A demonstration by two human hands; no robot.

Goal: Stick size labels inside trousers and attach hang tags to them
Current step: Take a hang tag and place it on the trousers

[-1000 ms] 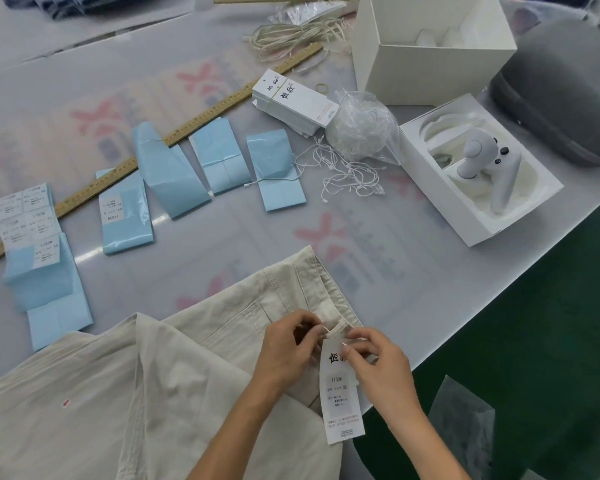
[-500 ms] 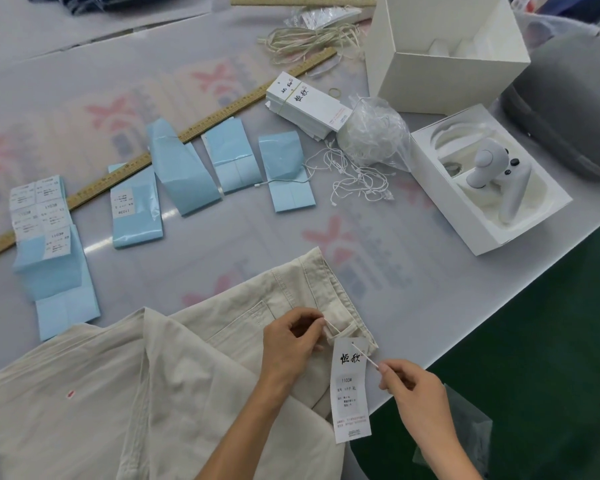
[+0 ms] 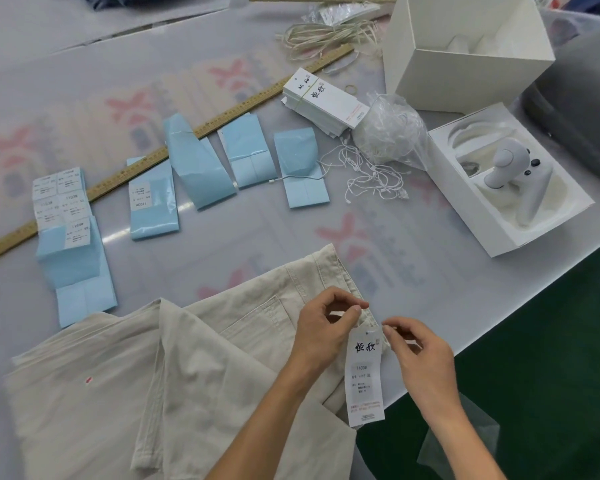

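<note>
Beige trousers (image 3: pixel 174 368) lie folded on the table's near side, waistband toward the right edge. A white hang tag (image 3: pixel 365 375) with black characters hangs from the waistband corner. My left hand (image 3: pixel 326 327) pinches at the waistband just above the tag's top. My right hand (image 3: pixel 418 355) pinches the thin tag string next to the tag's upper right corner. Blue label backing sheets (image 3: pixel 198 168) lie in a row farther back, some carrying white size labels (image 3: pixel 60 199). A banded stack of hang tags (image 3: pixel 324 100) and loose white strings (image 3: pixel 371 174) sit behind.
A long wooden ruler (image 3: pixel 125 174) crosses the table diagonally. A crumpled clear bag (image 3: pixel 390 133), an open white box (image 3: pixel 465 50), a tray with a white controller (image 3: pixel 510 178) and a grey case (image 3: pixel 582 105) stand at the right. The table edge (image 3: pixel 499 327) runs close by my right hand.
My right hand pulled the string out to the right away from the tag, then came back up beside the tag's top corner. My left hand stayed at the waistband.
</note>
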